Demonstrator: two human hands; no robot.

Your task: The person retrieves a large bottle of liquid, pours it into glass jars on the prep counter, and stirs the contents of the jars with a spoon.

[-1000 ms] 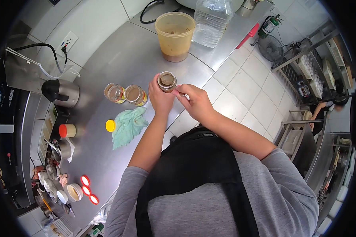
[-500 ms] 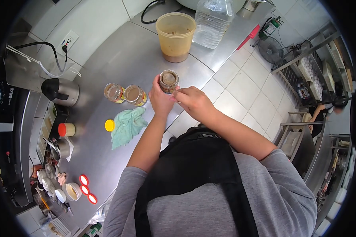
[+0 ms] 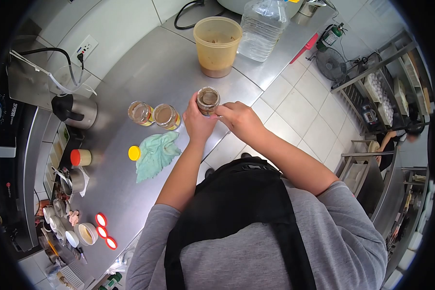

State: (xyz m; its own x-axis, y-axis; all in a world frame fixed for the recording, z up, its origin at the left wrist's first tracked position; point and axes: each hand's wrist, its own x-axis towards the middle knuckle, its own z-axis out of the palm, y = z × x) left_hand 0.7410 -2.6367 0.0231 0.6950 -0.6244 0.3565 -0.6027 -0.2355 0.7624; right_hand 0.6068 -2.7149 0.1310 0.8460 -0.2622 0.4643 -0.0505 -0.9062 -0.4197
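My left hand is wrapped round an open glass jar with brown contents, held upright over the steel counter. The fingers of my right hand are pinched together against the jar's near right side; whatever they grip there is hidden. Left of my hands, two similar glass jars stand side by side, one jar behind the other jar, both filled with brown stuff and showing partly yellow labels. A crumpled green cloth lies nearer, with a yellow lid at its left edge.
Beyond the jar stands a tall translucent yellowish tub, beside a clear plastic bottle. A kettle, a red-lidded container, bowls and red-rimmed lids line the left. Another person is at the far right.
My right hand has shifted slightly right along the jar's side, its fingers still pinched. The jar stays in my left hand, nearly unmoved.
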